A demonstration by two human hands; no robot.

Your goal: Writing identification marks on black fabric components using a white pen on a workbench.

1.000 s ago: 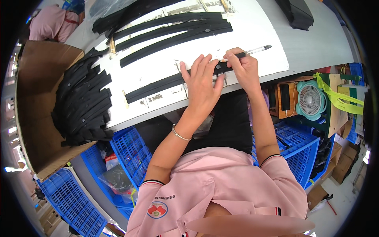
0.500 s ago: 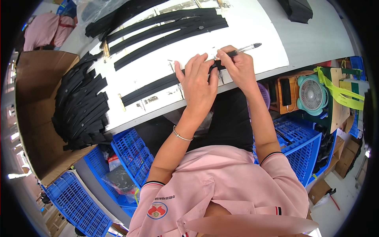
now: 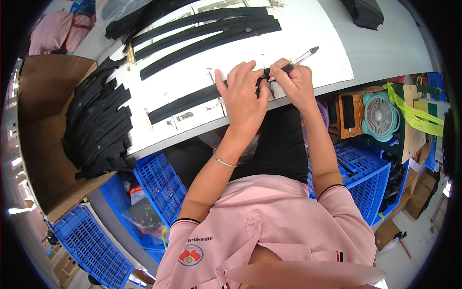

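Note:
A black fabric strip [image 3: 185, 105] lies along the near part of the white board [image 3: 327, 53]. My left hand [image 3: 243, 94] rests over the strip's right end, fingers spread and pressing it down, the thumb beside the edge. In my right hand [image 3: 296, 84] is a pen [image 3: 304, 56] with a clear barrel, pinched near its lower end and tilted up to the right. The pen's lower tip meets the strip's end close to my left fingertips, which partly hide it. Farther back, several more black strips [image 3: 207, 43] lie side by side.
At left a cardboard box [image 3: 48, 86] stands by a heap of black strips [image 3: 98, 130]. Blue crates [image 3: 98, 245] are below the table on both sides. To the right are a teal fan [image 3: 381, 117] and a phone [image 3: 347, 111]. A black bundle [image 3: 363, 13] lies at the far right.
My right hand has shifted slightly right and down, with the pen tilted more steeply. My left hand stays on the strip, its index finger a little more bent.

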